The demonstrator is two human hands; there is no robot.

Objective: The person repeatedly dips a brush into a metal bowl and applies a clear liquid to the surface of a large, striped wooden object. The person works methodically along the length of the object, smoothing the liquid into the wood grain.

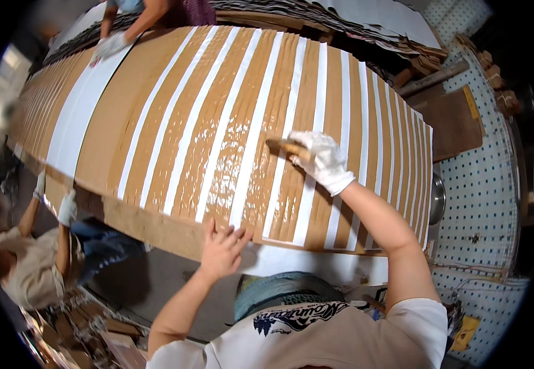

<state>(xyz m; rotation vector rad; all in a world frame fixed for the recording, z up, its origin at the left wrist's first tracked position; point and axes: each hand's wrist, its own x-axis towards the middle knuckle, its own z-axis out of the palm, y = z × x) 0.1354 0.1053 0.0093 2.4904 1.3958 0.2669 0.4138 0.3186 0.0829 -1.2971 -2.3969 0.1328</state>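
Observation:
My right hand (322, 161), in a white glove, is closed around a wooden-handled brush (285, 147) over the middle of a wide spread of overlapping brown cardboard sheets (230, 132). White strips (251, 141) show between the brown bands. A wet, glossy coating shines on the bands left of the brush and just below it. The brush's bristles are hard to make out. My bare left hand (224, 249) rests at the near edge of the spread, fingers apart, holding nothing.
Across the table a person's gloved hands (110, 46) touch a white sheet (79, 117). At the near left another person's gloved hands (67, 208) are at the table edge. A metal bowl (437, 200) is beyond the right end. Stacked sheets (316, 15) lie behind.

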